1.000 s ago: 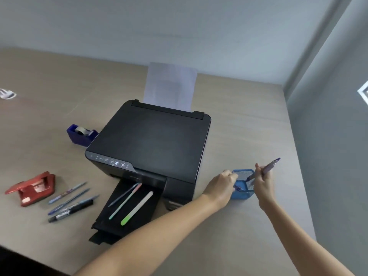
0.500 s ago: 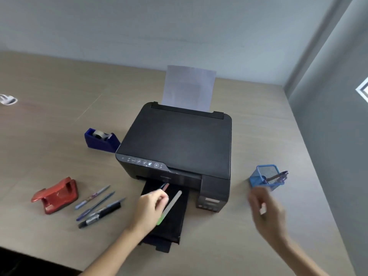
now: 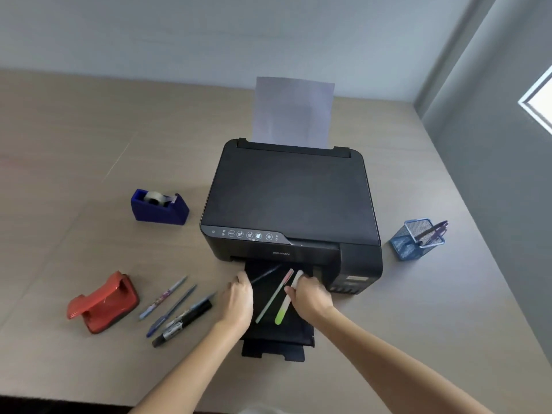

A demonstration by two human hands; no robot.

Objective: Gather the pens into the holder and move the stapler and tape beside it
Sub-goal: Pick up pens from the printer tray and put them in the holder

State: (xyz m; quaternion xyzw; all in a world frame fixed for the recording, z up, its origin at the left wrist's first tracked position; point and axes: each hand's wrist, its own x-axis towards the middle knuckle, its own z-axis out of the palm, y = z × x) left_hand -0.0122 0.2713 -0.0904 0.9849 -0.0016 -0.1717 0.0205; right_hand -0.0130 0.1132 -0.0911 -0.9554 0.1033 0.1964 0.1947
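Both hands over printer tray [image 3: 277,339], where three pens lie. Left hand [image 3: 239,300] curled at dark pen [image 3: 264,275]; grip unclear. Right hand [image 3: 310,297] pinches white-green pen [image 3: 283,309]. Holder [image 3: 416,239] far right, hence two-handed gathering. Stapler [image 3: 103,303], tape [image 3: 158,206] untouched left.

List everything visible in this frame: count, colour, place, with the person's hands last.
printer: 1, black, table centre, tray out
paper sheet: 1, white, upright in rear feed
pens on tray: 3, dark, pink-tipped, white-green
pens on table: 4, blue and black, left of tray
stapler: 1, red, far left
tape dispenser: 1, dark blue, left of printer
holder: 1, blue mesh, right of printer, pens inside
table: 1, light wood
left hand: on tray, at dark pen
right hand: on tray, at white-green pen
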